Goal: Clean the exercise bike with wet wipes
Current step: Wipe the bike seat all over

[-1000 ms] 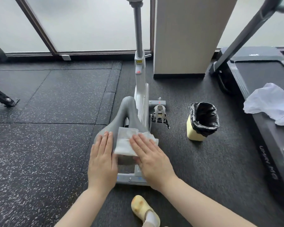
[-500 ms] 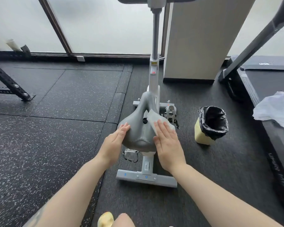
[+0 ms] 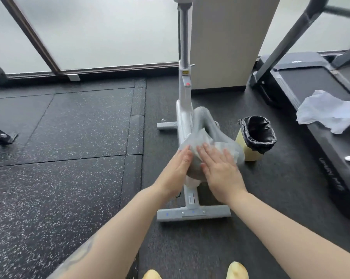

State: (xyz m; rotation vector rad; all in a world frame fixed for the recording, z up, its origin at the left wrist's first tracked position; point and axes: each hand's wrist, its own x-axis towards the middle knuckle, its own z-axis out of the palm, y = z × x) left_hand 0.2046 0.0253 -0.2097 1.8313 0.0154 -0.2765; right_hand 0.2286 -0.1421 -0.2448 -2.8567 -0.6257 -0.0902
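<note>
White wet wipe (image 3: 202,142) draped on grey saddle (image 3: 216,133)

Soft daylight, wide-angle view with motion blur

Even, diffuse light comes through the frosted windows (image 3: 101,31) at the far side, which are washed out to near white. Shadows on the speckled floor (image 3: 59,178) are faint and soft-edged, and no hard glare shows. The wet wipe (image 3: 204,141) and both hands are smeared by motion. Straight lines bow toward the frame edges, and the treadmill (image 3: 315,93) at right leans and looks slightly soft.
</note>
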